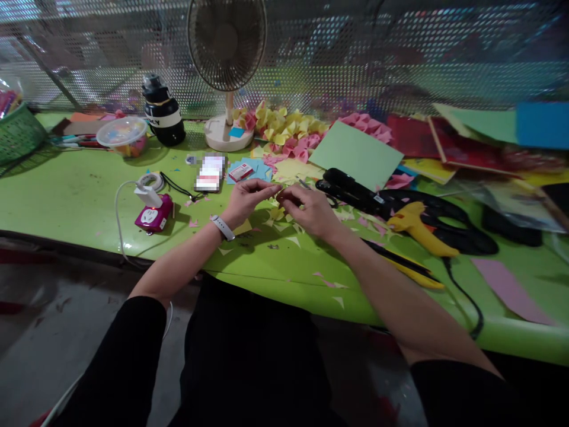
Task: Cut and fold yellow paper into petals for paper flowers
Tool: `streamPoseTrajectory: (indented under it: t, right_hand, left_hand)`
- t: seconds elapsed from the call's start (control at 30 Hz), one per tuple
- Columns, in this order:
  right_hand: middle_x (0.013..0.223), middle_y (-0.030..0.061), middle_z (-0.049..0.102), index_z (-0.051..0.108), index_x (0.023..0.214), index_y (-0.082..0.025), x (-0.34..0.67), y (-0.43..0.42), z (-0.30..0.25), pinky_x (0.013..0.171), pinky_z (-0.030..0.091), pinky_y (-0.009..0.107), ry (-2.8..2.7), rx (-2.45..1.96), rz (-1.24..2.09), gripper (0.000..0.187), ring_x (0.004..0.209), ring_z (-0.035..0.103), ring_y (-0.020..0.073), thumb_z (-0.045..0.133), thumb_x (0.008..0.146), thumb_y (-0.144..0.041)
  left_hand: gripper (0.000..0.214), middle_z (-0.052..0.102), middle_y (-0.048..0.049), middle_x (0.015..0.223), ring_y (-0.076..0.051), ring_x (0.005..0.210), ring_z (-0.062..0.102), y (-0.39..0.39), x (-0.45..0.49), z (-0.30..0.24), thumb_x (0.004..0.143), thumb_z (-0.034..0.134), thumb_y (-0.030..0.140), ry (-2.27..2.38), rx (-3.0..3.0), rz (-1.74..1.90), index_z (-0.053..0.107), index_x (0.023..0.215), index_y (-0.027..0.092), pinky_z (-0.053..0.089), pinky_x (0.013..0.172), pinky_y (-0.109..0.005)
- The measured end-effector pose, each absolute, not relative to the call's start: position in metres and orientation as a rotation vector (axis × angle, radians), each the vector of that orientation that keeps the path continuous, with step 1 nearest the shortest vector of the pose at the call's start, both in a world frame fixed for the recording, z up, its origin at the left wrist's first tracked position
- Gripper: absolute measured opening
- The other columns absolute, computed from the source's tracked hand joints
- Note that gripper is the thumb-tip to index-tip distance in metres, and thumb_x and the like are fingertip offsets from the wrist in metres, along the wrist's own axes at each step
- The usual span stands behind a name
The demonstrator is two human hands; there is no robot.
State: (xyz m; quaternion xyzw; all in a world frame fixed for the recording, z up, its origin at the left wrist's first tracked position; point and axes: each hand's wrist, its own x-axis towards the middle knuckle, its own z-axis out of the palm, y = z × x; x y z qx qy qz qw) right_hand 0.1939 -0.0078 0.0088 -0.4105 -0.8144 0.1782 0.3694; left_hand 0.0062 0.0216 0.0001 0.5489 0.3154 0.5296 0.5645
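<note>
My left hand point(247, 200) and my right hand point(309, 209) meet above the green table point(66, 196), fingertips pinched together on a small yellow piece of paper point(278, 196). A white watch sits on my left wrist. Yellow and pink paper scraps point(284, 228) lie under and around both hands. A pile of folded yellow and pink paper pieces point(284, 130) lies behind them, by the fan.
A yellow glue gun point(418, 228) and black scissors point(351, 190) lie right of my hands. A pink charger with white cable point(153, 216), tape roll, phone and black bottle point(163, 115) are left. A fan point(226, 65) stands at the back. Coloured paper sheets point(355, 154) cover the right side.
</note>
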Motion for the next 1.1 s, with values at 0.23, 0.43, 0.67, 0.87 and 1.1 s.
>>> streamPoseTrajectory:
  t: [0.23,0.43,0.67,0.87,1.1]
  right_hand:
    - [0.085,0.0068,0.074,0.071,0.105,-0.021,0.189,-0.013,0.01,0.064,0.054,0.036,-1.98,-1.093,0.598,0.02,0.066,0.064,0.0187,0.059,0.093,-0.032]
    - [0.076,0.0048,0.07,0.073,0.096,-0.02,0.192,-0.011,0.014,0.061,0.051,0.035,-1.967,-1.122,0.694,0.025,0.061,0.06,0.0171,0.061,0.094,-0.042]
    - [0.079,0.0037,0.067,0.073,0.097,-0.021,0.196,-0.005,0.014,0.057,0.05,0.031,-1.954,-1.058,0.945,0.032,0.059,0.056,0.0135,0.06,0.094,-0.05]
    - [0.068,-0.0002,0.061,0.073,0.099,-0.019,0.201,-0.001,0.013,0.053,0.045,0.027,-1.942,-1.063,1.046,0.032,0.055,0.052,0.0116,0.061,0.093,-0.049]
    - [0.063,-0.0022,0.056,0.069,0.089,-0.019,0.203,-0.004,0.025,0.049,0.041,0.024,-1.869,-1.008,1.319,0.034,0.052,0.049,0.0091,0.066,0.089,-0.052]
  left_hand:
    - [0.037,0.071,-0.0011,0.074,-0.01,0.072,0.063,0.021,0.006,-0.003,0.062,0.09,0.047,0.759,1.332,1.253,0.072,0.072,0.016,0.053,0.077,-0.03]
    - [0.038,0.072,-0.0022,0.077,-0.011,0.073,0.065,0.021,0.007,-0.003,0.062,0.09,0.046,0.742,1.342,1.237,0.072,0.074,0.015,0.054,0.079,-0.031]
    - [0.037,0.072,-0.0014,0.076,-0.01,0.071,0.064,0.022,0.006,-0.004,0.063,0.09,0.046,0.728,1.32,1.208,0.073,0.076,0.016,0.054,0.078,-0.031]
    - [0.036,0.071,-0.0019,0.074,-0.01,0.069,0.063,0.021,0.006,-0.001,0.065,0.089,0.046,0.734,1.313,1.191,0.073,0.077,0.016,0.052,0.075,-0.03]
    - [0.037,0.071,-0.0018,0.073,-0.01,0.067,0.06,0.022,0.005,-0.002,0.07,0.084,0.052,0.713,1.344,1.156,0.075,0.08,0.018,0.049,0.07,-0.028]
